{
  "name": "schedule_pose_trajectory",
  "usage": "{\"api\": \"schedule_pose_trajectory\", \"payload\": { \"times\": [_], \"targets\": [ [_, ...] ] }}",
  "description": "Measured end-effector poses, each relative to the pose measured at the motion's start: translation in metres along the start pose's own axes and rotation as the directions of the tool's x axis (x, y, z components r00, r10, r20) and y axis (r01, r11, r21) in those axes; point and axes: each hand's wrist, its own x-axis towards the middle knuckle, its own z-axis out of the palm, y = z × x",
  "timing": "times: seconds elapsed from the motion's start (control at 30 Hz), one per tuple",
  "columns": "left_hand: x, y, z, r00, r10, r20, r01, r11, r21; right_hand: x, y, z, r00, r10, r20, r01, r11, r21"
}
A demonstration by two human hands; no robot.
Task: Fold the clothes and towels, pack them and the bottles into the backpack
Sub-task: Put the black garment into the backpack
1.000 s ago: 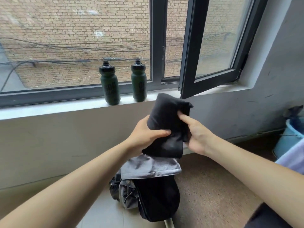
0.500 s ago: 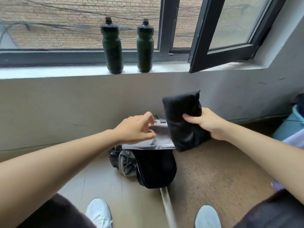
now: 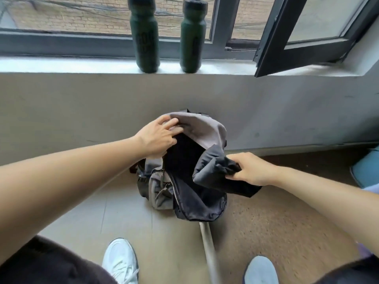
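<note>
A grey backpack (image 3: 160, 193) with a black lining stands unzipped on the floor against the wall. My left hand (image 3: 158, 138) grips the grey top flap (image 3: 207, 130) and holds it up, so the mouth gapes. My right hand (image 3: 250, 169) grips a folded black garment (image 3: 211, 173) at the right edge of the opening, its rounded end over the dark inside. Two dark green bottles (image 3: 145, 35) (image 3: 191, 36) stand upright side by side on the window sill (image 3: 61, 65) above the bag.
An open black window sash (image 3: 297, 44) juts inward over the sill's right part. A blue bucket (image 3: 367, 171) sits at the far right on the floor. A metal strip (image 3: 209, 249) divides tile from speckled flooring. My white shoes (image 3: 121, 263) stand near the bag.
Both hands dropped from chest height to the backpack. My left hand let go of the garment and took the grey flap, lifting it. My right hand carried the garment down to the opening.
</note>
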Motion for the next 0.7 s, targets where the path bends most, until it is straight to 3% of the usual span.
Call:
{"api": "schedule_pose_trajectory", "payload": {
  "times": [0.13,0.27,0.37,0.43,0.47,0.53,0.63,0.7],
  "targets": [
    [0.019,-0.018,0.024,0.994,-0.105,-0.03,0.103,0.992,-0.078,0.034,-0.004,0.014,0.993,0.004,-0.118,-0.018,0.993,-0.117],
    [0.033,-0.017,0.053,0.99,-0.137,-0.019,0.133,0.983,-0.125,0.078,-0.004,0.034,0.938,0.063,-0.34,-0.05,0.998,0.045],
    [0.037,-0.027,0.067,0.993,-0.116,-0.023,0.114,0.991,-0.075,0.107,-0.009,0.071,0.779,0.104,-0.619,0.017,0.982,0.186],
    [0.038,-0.032,0.074,0.994,-0.107,-0.022,0.106,0.994,-0.017,0.13,-0.012,0.107,0.662,0.012,-0.75,0.093,0.991,0.098],
    [0.038,-0.033,0.077,0.995,-0.102,-0.02,0.102,0.995,0.002,0.143,-0.011,0.125,0.642,-0.011,-0.766,0.09,0.994,0.061],
    [0.039,-0.033,0.079,0.995,-0.1,-0.009,0.1,0.995,0.014,0.168,-0.006,0.154,0.709,-0.002,-0.705,-0.013,1.0,-0.016],
    [0.042,-0.033,0.075,0.994,-0.109,-0.006,0.11,0.994,0.009,0.182,0.003,0.182,0.925,0.144,-0.353,-0.186,0.979,-0.088],
    [0.045,-0.035,0.074,0.992,-0.126,0.004,0.126,0.992,0.006,0.178,0.008,0.193,0.966,0.177,-0.188,-0.194,0.978,-0.076]
  ]
}}
